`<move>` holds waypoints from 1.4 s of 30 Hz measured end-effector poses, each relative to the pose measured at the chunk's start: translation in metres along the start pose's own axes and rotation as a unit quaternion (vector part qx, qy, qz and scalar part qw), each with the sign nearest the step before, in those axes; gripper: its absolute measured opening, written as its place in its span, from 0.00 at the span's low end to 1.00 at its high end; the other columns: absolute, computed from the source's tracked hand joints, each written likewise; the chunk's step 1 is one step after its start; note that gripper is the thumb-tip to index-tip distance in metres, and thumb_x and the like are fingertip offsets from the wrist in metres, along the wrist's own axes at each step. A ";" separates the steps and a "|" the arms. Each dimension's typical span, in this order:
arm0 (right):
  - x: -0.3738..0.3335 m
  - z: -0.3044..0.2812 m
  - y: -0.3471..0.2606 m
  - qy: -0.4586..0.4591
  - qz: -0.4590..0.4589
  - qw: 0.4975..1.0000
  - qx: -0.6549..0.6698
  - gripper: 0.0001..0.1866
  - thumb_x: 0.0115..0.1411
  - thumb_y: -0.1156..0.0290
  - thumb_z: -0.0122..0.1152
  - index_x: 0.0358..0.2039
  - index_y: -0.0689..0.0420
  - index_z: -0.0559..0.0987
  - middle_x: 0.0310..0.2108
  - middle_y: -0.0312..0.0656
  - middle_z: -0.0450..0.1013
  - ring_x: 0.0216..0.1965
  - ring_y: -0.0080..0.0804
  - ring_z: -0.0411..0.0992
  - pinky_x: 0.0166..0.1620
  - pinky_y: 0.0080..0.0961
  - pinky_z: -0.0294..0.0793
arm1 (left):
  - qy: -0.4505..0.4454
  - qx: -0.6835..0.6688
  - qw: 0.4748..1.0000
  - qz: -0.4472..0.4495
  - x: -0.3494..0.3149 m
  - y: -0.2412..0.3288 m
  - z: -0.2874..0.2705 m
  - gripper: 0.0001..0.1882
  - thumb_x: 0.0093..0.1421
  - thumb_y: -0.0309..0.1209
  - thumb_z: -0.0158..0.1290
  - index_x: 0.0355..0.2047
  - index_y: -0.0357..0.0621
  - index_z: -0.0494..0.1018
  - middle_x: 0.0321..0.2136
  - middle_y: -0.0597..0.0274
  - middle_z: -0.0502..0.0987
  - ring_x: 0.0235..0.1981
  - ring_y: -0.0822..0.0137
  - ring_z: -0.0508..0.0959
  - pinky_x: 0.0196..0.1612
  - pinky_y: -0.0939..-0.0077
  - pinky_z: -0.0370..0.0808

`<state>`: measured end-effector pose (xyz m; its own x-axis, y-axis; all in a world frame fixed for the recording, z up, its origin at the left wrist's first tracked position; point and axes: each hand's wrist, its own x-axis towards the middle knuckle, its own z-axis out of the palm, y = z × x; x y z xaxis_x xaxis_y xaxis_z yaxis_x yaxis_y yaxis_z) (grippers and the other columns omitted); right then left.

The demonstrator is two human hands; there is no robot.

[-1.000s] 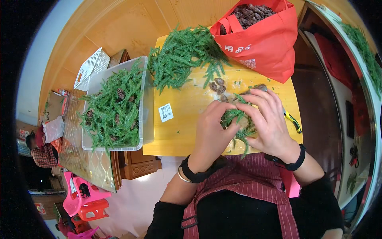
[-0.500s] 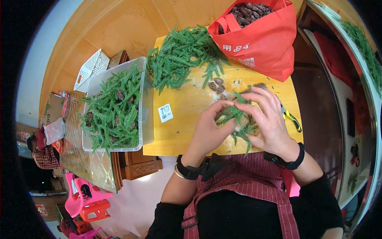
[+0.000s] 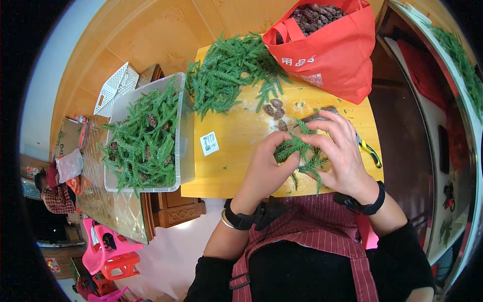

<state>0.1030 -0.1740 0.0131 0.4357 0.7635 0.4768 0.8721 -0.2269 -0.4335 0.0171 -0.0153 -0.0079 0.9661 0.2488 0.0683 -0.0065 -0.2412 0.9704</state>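
Note:
Between my two hands is a green artificial pine sprig point(image 3: 313, 162), held above the near side of the yellow table point(image 3: 226, 171). My left hand point(image 3: 269, 163) closes on its left side, thumb and fingers curled round the needles. Curved over its right side, my right hand point(image 3: 342, 153) grips it with thumb and fingers; part of the sprig is hidden behind them. Just beyond my hands lie a few brown pine cones point(image 3: 274, 108), and another pine cone point(image 3: 329, 109) shows behind my right fingers.
A clear plastic bin point(image 3: 184, 151) of sprigs with cones stands at the left. Beyond is a heap of green sprigs point(image 3: 231, 70). A red bag point(image 3: 332, 60) full of cones sits far right. Yellow-black pliers point(image 3: 371, 152) lie by my right hand, a white label point(image 3: 209, 143) left.
My fingers have shifted slightly on the sprig and its branches have turned a little. The left hand's fingertips have drawn apart from the right hand's, uncovering a pine cone beyond.

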 end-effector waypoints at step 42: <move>-0.011 -0.008 0.076 -0.060 0.154 0.986 -0.001 0.08 0.47 0.76 0.57 0.31 0.61 0.74 0.32 0.47 0.72 0.36 0.44 0.71 0.38 0.29 0.69 | 0.095 0.013 0.994 -0.057 -0.007 -0.040 -0.051 0.17 0.53 0.21 0.47 0.44 0.36 0.65 0.39 0.62 0.69 0.37 0.75 0.69 0.38 0.83 0.68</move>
<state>0.1662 -0.2040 -0.0188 0.6511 0.7239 0.2282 0.7025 -0.4610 -0.5422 -0.0030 0.0407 -0.0357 0.8940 0.4481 0.0042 0.1083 -0.2250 0.9683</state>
